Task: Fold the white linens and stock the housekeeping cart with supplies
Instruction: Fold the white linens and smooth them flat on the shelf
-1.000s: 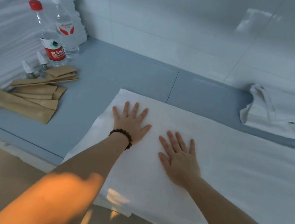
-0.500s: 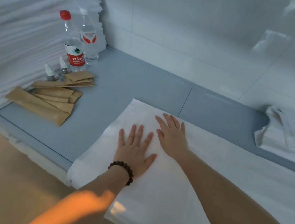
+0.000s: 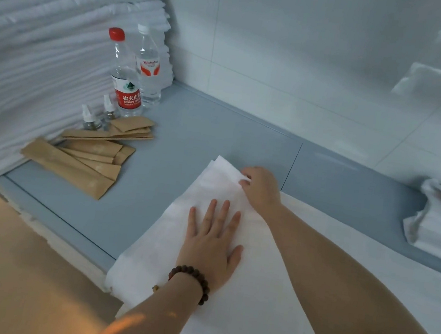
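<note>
A white linen lies spread over the grey-blue counter, its left end hanging past the front edge. My left hand, with a bead bracelet at the wrist, presses flat on the linen with fingers apart. My right hand reaches across above it and pinches the linen's far left corner, lifting the top layer slightly.
Two water bottles, two small dropper bottles and several brown paper sachets sit at the left. A tall stack of folded white linens fills the left side. A crumpled white cloth lies far right. Tiled wall behind.
My right hand slid left across the linen to its far corner and closed on it. My left hand drew back toward me, still flat. The view shifted left.
</note>
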`<action>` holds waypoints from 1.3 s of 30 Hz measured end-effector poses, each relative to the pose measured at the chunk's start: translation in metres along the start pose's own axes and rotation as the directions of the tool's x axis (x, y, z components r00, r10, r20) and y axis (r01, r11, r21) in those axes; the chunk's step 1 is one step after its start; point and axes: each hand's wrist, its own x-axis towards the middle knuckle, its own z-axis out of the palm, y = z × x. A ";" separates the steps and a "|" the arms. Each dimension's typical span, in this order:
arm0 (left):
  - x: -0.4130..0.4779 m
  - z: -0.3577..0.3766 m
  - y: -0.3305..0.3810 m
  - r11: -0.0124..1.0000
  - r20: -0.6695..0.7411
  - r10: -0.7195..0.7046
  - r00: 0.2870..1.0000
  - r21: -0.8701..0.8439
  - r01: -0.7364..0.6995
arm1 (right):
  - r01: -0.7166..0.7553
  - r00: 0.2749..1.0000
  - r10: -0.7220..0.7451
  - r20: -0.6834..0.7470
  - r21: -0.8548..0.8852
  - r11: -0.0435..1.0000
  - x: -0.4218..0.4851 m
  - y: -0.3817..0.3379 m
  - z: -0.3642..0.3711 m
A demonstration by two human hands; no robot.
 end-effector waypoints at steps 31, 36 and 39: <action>-0.005 -0.011 0.003 0.997 -0.146 0.070 0.987 -0.033 -0.075 | 0.285 0.955 -0.295 0.025 0.195 0.938 -0.019 0.003 -0.032; -0.004 -0.015 0.006 0.993 -0.188 0.115 0.975 0.017 -0.114 | 0.438 0.834 -0.490 0.254 0.234 0.868 -0.077 0.021 -0.050; -0.006 -0.015 0.007 0.994 -0.125 0.107 0.986 0.035 -0.104 | 0.376 0.813 -0.448 0.372 0.253 0.892 -0.082 0.025 -0.054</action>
